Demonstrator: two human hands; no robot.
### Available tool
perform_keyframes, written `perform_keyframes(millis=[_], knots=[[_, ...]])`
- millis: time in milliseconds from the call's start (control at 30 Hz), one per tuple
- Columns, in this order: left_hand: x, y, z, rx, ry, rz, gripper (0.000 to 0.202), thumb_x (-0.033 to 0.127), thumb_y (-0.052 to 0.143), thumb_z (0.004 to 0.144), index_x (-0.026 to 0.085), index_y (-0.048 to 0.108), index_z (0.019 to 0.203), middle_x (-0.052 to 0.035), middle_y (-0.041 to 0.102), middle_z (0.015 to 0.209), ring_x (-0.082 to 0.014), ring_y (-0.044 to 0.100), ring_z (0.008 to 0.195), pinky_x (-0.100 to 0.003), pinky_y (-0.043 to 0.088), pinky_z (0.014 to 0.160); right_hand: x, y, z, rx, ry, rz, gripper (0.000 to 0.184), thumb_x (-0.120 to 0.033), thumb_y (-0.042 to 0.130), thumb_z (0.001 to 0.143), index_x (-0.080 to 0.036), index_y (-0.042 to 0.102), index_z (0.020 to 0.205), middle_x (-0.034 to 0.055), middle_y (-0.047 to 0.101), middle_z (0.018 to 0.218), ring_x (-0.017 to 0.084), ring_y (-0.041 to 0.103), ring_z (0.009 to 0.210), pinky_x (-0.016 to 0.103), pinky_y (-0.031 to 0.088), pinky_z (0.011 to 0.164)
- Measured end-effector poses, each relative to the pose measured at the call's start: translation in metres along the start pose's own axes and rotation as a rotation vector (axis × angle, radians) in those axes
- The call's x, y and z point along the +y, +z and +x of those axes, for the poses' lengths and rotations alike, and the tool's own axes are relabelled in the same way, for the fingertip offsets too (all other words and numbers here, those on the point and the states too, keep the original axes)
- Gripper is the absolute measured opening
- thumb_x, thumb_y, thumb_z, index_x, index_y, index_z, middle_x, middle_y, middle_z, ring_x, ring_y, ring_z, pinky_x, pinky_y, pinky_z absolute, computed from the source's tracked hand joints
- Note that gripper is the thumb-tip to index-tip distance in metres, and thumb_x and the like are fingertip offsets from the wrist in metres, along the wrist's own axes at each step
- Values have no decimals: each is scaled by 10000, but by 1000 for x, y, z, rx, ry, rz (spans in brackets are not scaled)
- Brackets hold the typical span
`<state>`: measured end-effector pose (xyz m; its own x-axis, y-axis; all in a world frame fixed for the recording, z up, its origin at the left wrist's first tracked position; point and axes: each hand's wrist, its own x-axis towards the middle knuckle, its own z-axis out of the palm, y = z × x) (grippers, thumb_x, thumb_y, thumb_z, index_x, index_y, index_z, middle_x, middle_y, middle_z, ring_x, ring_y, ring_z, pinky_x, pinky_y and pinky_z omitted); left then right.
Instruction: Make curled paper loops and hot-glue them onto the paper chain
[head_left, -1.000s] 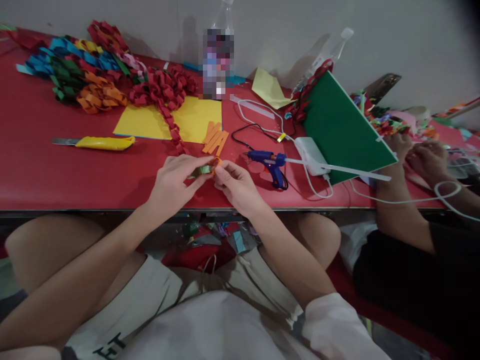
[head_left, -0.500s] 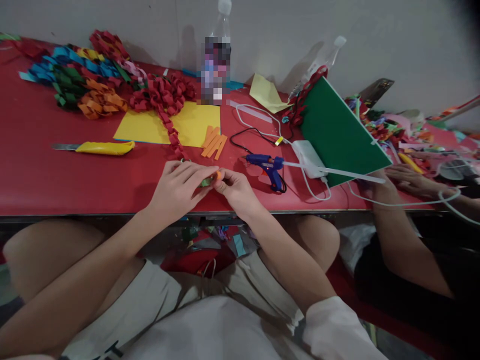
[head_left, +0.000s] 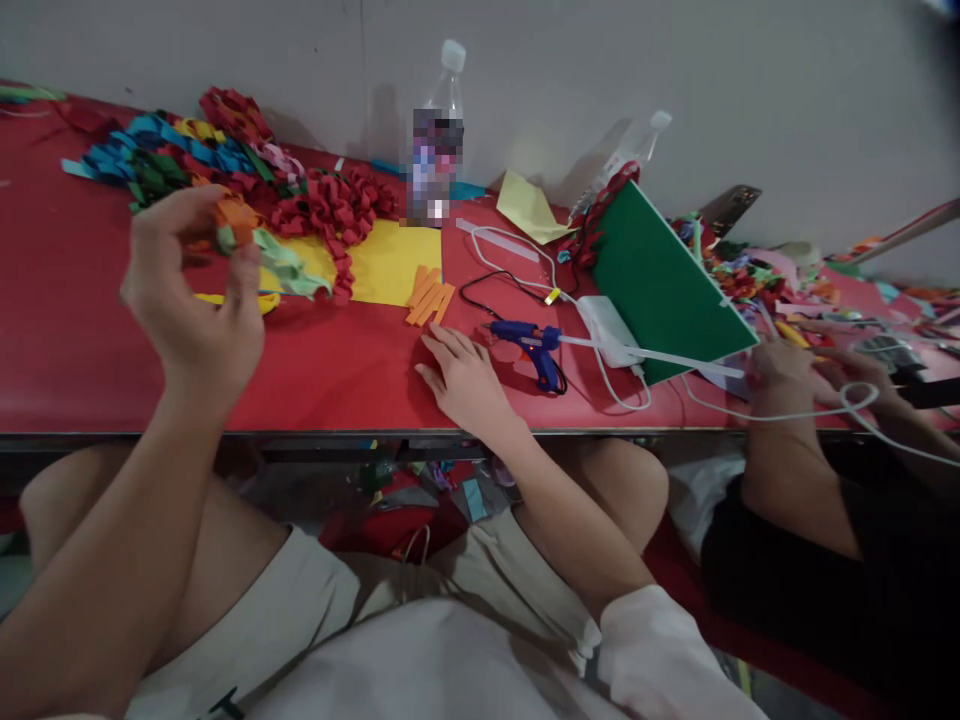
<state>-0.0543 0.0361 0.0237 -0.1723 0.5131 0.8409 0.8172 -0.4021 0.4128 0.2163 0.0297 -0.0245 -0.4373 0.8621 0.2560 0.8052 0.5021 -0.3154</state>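
At the left, my left hand (head_left: 184,300) is raised above the table, thumb and fingers pinching the orange end link (head_left: 238,215) of a paper chain. Pale green links (head_left: 289,265) hang from it and run into red links (head_left: 341,275) lying over yellow paper (head_left: 409,255). My right hand (head_left: 469,385) rests on the red tabletop with its fingers spread, holding nothing. Just beyond its fingertips lie several orange paper strips (head_left: 427,300). To its right is a blue hot glue gun (head_left: 529,345) with a glue stick (head_left: 652,352) in its back.
Heaped paper chains (head_left: 172,145) fill the back left. A yellow-handled knife (head_left: 268,300) is partly hidden behind my left hand. A bottle (head_left: 450,90) stands by the wall. A green board (head_left: 667,290) leans beside a white power strip (head_left: 607,330). Another person's hands (head_left: 784,365) work at right.
My hands have parted. The left has lifted leftward with the chain's orange end, drawing out the green links. The right has let go and opened on the table.
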Motion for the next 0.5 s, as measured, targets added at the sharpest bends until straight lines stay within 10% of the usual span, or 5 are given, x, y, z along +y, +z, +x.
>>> perform_keyframes(millis=[100,300,500], knots=[[-2,2,-2,-32,166,92,389,266,639,944,176,637,1323,-84,713,1214,-250,632,1133,-449,471,999,0,0,-5,4,-7,-16,330,-244,473,1020,-137,639,1285,151,637,1361,276,567,1277,454,444,1086],[21,30,-36,-724,427,-25,396,227,525,1009,239,555,1404,-59,752,1130,-218,661,1054,-415,382,964,2,-9,-16,-25,-60,-23,376,-214,500,1008,-116,595,1359,165,592,1429,276,536,1347,467,456,1120],[31,42,-56,-884,463,-159,409,380,559,1004,179,575,1360,-106,731,1201,-250,651,1103,-419,369,976,13,-19,-21,-98,-177,-133,305,-84,496,980,-87,694,1212,157,681,1310,273,631,1228,444,522,1076]])
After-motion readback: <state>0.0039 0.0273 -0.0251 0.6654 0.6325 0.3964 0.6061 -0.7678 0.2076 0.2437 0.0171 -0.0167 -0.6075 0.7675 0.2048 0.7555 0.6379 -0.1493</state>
